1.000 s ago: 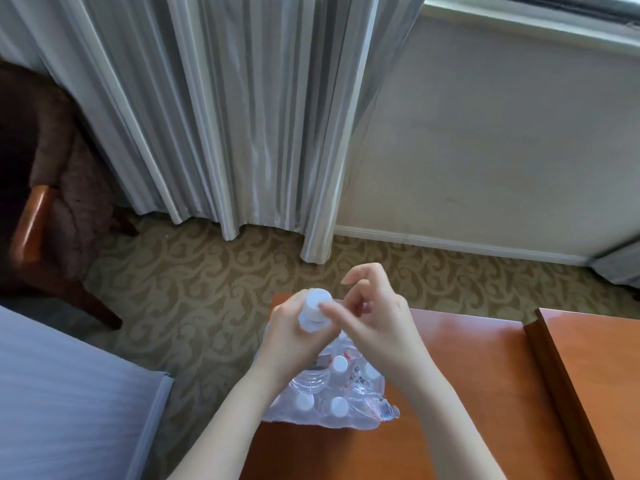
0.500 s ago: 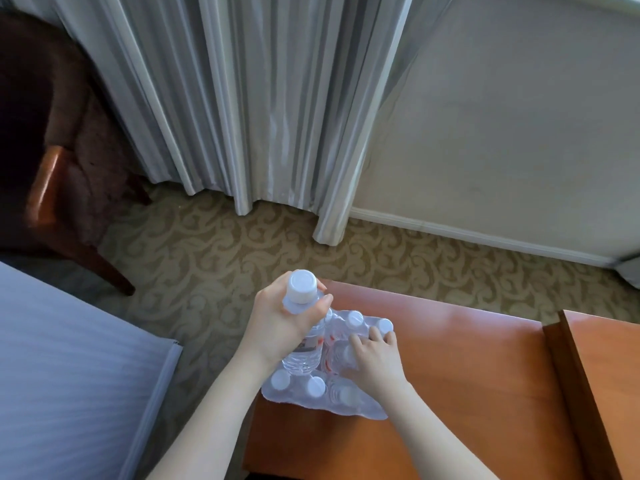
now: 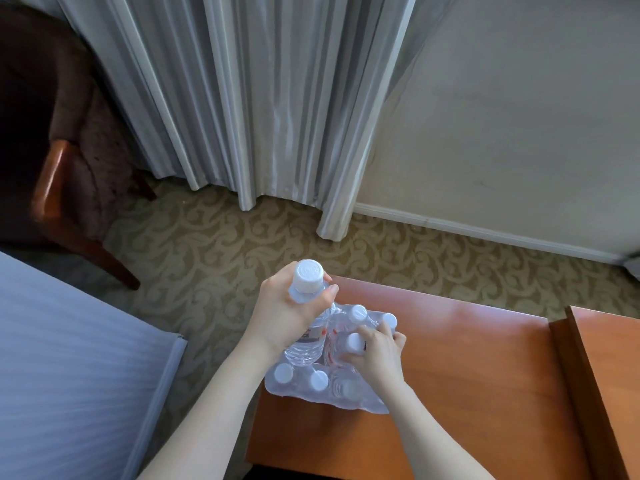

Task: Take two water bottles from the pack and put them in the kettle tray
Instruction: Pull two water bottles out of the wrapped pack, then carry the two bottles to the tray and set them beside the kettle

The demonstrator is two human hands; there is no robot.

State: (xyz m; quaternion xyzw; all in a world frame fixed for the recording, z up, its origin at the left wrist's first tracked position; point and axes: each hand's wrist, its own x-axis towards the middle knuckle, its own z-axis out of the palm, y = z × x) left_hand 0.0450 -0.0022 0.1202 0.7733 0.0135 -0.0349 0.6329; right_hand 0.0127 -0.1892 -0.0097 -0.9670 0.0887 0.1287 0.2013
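— What's the room like?

— Carpeted, a tan floor (image 3: 221, 251) with a pale scroll pattern. Grey pleated curtains (image 3: 242, 98) hang down to it along the far side, and to their right runs a plain beige wall (image 3: 502, 116) with a white baseboard (image 3: 485, 232). A dark upholstered chair (image 3: 69, 174) with wooden arms and legs stands at far left, and the corner of a bed (image 3: 69, 358) in pale striped linen fills the lower left.

— And the surface?

— A glossy reddish-wood bench (image 3: 467, 393) at lower right, its near-left corner close to the bed. A second wooden piece (image 3: 609, 375) of the same colour butts against its right end, sitting a little higher.

— Where are the bottles?

— The pack (image 3: 325, 386) sits at the bench's left end, near the far corner: clear bottles with white caps in torn plastic wrap. One water bottle (image 3: 308, 327) is raised above the pack, upright and slightly tilted, its base just over the wrapped ones.

— The hands?

— The left hand (image 3: 287, 313) is clasped around that raised bottle's neck and shoulder, just under the cap. The right hand (image 3: 375, 355) is down on the pack, fingers curled around a second bottle (image 3: 355, 342) that stands among the others — whether the grip is firm, I cannot tell. No kettle tray is in view.
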